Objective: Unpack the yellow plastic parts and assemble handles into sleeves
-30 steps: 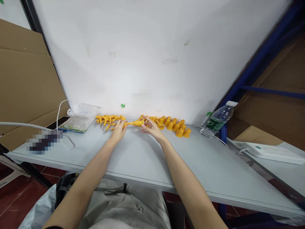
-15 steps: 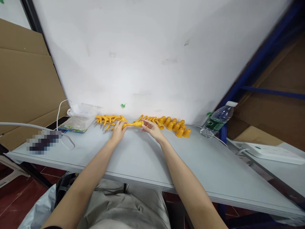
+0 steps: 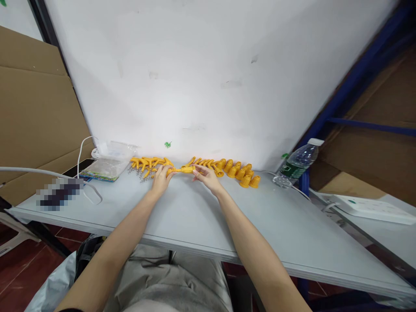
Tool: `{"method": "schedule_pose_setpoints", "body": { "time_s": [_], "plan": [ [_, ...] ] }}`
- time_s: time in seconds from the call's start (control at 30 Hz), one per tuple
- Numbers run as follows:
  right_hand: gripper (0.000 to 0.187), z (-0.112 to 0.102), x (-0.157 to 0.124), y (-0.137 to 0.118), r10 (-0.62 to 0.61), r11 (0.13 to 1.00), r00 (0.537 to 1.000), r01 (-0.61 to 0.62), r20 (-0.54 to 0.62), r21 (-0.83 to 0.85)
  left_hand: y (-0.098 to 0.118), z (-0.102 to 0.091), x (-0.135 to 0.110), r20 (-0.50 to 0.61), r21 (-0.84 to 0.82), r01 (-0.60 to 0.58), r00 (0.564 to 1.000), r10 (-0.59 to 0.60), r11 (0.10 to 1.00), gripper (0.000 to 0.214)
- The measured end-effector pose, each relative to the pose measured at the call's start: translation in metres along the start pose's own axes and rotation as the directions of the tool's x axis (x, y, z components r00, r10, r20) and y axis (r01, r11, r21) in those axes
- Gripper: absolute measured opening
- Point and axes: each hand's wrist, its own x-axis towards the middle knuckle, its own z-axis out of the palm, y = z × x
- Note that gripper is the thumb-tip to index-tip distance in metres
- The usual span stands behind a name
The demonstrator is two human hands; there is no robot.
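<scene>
Both my hands are at the far edge of the grey table (image 3: 201, 216), against the white wall. My left hand (image 3: 161, 178) is closed on one end of a yellow plastic piece (image 3: 182, 170). My right hand (image 3: 208, 177) pinches its other, thicker end. Left of my hands lies a heap of yellow forked pieces with small metal chains (image 3: 146, 164). Right of them stands a cluster of yellow cone-shaped caps (image 3: 238, 171), with more yellow sticks behind my right hand.
A clear plastic bag (image 3: 107, 164) and a white cable (image 3: 82, 151) lie at the table's left end, by a phone. A water bottle (image 3: 297, 162) lies at the right. A white power strip (image 3: 367, 207) sits on the neighbouring table. Cardboard stands left and right.
My right hand has closed from spread fingers onto the yellow piece's thick end, and both hands have drawn slightly together around it.
</scene>
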Motion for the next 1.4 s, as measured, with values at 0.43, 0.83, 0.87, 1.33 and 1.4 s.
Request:
{"method": "schedule_pose_setpoints", "body": {
  "time_s": [0.43, 0.83, 0.87, 1.33, 1.4],
  "plan": [
    [0.052, 0.011, -0.007, -0.012, 0.104, 0.993, 0.991, -0.099, -0.085, 0.064, 0.001, -0.003, -0.001, 0.000, 0.095, -0.059, 0.998, 0.059, 0.994, 0.026],
    [0.044, 0.021, -0.010, -0.031, 0.269, 0.959, 0.954, -0.252, -0.135, 0.131, 0.000, -0.004, -0.001, -0.011, 0.145, -0.101, 0.995, 0.104, 0.984, 0.036],
    [0.044, 0.021, -0.010, -0.031, 0.281, 0.954, 0.950, -0.261, -0.136, 0.147, 0.000, -0.005, -0.001, -0.006, 0.155, -0.101, 0.995, 0.103, 0.983, 0.037],
    [0.030, 0.023, -0.005, -0.025, 0.509, 0.809, 0.855, -0.437, -0.098, 0.392, 0.000, -0.005, 0.000, 0.052, 0.242, -0.136, 0.991, 0.127, 0.961, 0.043],
    [0.026, 0.021, -0.004, -0.024, 0.530, 0.782, 0.846, -0.460, -0.061, 0.420, 0.001, -0.005, 0.000, 0.064, 0.234, -0.135, 0.990, 0.123, 0.963, 0.043]
  ]
}}
